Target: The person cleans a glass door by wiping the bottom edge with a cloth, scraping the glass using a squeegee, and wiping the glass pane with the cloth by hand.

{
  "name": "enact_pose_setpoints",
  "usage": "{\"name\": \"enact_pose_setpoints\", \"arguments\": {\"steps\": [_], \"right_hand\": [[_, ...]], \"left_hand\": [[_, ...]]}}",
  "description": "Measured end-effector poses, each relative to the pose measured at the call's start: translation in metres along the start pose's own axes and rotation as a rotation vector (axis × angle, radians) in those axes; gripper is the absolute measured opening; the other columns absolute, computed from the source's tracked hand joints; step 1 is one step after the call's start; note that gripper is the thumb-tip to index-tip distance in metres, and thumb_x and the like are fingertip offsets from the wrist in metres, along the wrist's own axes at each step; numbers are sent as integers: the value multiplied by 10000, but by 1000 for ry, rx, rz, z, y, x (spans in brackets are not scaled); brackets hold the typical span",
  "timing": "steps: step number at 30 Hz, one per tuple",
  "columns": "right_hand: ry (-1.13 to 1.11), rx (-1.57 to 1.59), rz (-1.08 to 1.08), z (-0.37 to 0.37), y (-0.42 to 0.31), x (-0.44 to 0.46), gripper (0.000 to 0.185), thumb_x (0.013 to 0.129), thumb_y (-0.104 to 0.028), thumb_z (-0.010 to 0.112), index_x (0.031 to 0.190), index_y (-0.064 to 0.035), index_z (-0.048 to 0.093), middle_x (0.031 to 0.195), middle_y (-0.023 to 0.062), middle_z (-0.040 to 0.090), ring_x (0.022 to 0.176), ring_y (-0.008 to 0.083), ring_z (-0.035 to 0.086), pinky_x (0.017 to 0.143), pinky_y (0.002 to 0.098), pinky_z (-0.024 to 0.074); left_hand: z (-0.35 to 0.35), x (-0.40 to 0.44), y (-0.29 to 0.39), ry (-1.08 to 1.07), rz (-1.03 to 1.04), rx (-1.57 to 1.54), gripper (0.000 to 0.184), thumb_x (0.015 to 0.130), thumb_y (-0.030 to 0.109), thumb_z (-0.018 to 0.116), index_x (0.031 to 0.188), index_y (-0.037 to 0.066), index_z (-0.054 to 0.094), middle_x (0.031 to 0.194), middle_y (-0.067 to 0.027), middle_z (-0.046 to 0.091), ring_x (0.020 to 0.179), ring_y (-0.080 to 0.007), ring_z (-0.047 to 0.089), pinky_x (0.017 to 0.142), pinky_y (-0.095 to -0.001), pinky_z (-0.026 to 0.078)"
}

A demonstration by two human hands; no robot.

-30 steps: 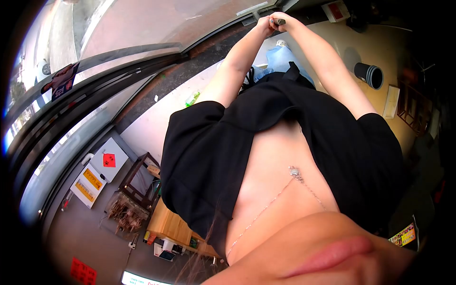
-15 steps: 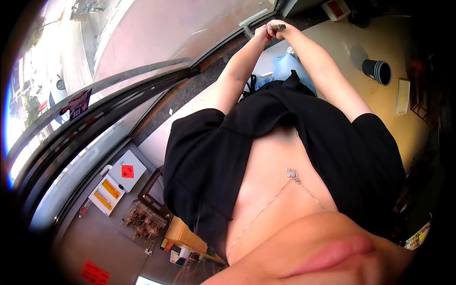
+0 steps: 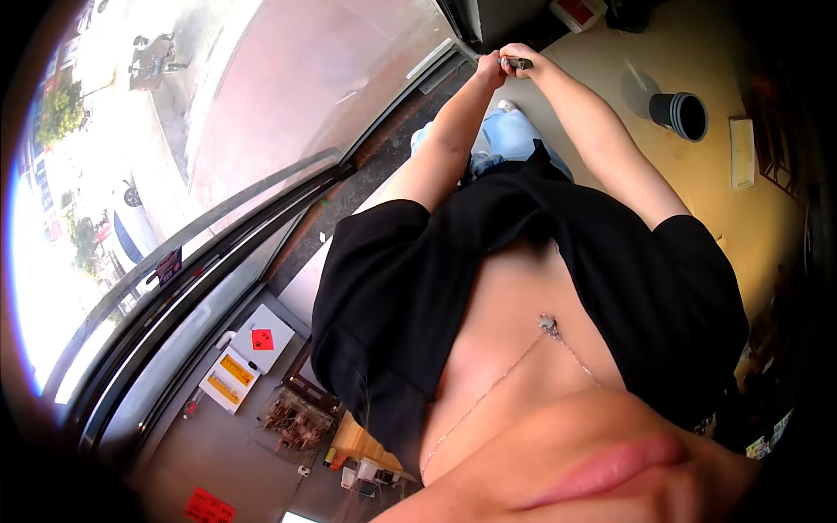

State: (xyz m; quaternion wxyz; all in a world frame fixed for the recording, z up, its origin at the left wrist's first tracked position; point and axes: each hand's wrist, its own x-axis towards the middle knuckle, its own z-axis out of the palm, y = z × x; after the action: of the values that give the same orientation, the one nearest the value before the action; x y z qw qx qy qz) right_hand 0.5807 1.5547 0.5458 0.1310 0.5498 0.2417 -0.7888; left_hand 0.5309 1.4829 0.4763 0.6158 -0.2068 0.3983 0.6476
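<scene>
Both arms stretch forward, with the hands close together beside the glass. My left hand (image 3: 491, 70) is closed round a thin rod-like handle. My right hand (image 3: 518, 57) is closed on the same handle (image 3: 523, 64), just to the right, and its dark end sticks out past the fingers. Most of the handle is hidden by the hands, and its far end near the window frame is too small to make out. The large glass pane (image 3: 323, 78) with its dark frame is nearest to the hands.
A dark bucket (image 3: 667, 113) lies or stands on the yellowish floor (image 3: 602, 96) at right. A pale flat panel (image 3: 742, 152) is farther right. White boxes (image 3: 228, 379) hang on the grey wall at lower left, near a red paper (image 3: 209, 506). Outside, a car (image 3: 128, 234) shows.
The view has shifted, so the window and wall boxes sit farther right and lower. Both hands stay closed on the handle, in nearly the same place before me.
</scene>
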Motion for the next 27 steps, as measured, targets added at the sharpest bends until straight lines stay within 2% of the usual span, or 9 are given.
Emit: {"name": "enact_pose_setpoints", "arguments": {"steps": [8,11,15,19,20,23,24,25,27], "right_hand": [[5,-22,-7,-5,-17,-11,154,669,-53,409,519,-63,377,424,17,419,329,80,430,277,161,367],[-18,32,49,-6,-22,8,143,670,-47,404,529,-52,383,442,29,421,329,87,421,277,158,364],[-64,88,9,10,-28,9,106,656,-2,401,553,-26,397,475,43,430,356,102,437,286,162,374],[-24,135,103,21,-32,9,103,669,27,380,572,-7,388,481,44,426,359,106,452,281,161,386],[-38,134,91,20,-31,10,102,672,31,374,577,-5,386,484,47,424,357,108,451,280,164,387],[-12,143,138,13,-34,8,76,680,16,364,609,-5,384,497,64,426,351,111,444,269,171,387],[-10,131,155,6,-34,7,76,684,5,361,612,-6,382,499,63,426,351,111,443,269,171,386],[-7,117,173,-2,-35,4,77,688,-5,357,615,-6,381,500,62,426,351,111,442,268,170,386],[-52,80,172,-23,-38,-7,71,679,-16,367,609,-13,378,499,51,425,350,106,435,274,163,387]], "left_hand": [[16,9,11,20,-128,80,139,745,157,402,666,55,452,614,-25,470,458,-108,451,373,-226,411],[20,6,25,-141,-188,85,190,762,158,343,659,33,444,581,-20,467,428,-89,439,361,-199,404],[16,8,43,-124,-280,15,201,770,150,311,657,35,431,520,-6,435,361,-75,412,309,-184,388],[12,14,50,-41,-333,21,231,767,137,271,686,4,441,535,-48,458,364,-117,428,344,-221,424],[3,17,54,-218,-454,-86,250,762,129,251,719,-19,448,582,-76,484,406,-145,461,378,-243,447],[6,18,45,-265,-452,-132,245,756,127,254,731,-19,449,665,-91,505,482,-148,496,406,-234,458],[43,-13,37,4,-286,-40,183,756,87,276,651,2,398,510,-32,425,302,-65,376,251,-144,359],[12,22,35,-410,-561,-211,213,748,110,280,719,-15,451,635,-78,503,474,-151,493,401,-245,455],[49,10,9,51,-234,-23,198,760,105,269,668,-1,409,529,-39,436,336,-74,402,261,-150,366]]}}
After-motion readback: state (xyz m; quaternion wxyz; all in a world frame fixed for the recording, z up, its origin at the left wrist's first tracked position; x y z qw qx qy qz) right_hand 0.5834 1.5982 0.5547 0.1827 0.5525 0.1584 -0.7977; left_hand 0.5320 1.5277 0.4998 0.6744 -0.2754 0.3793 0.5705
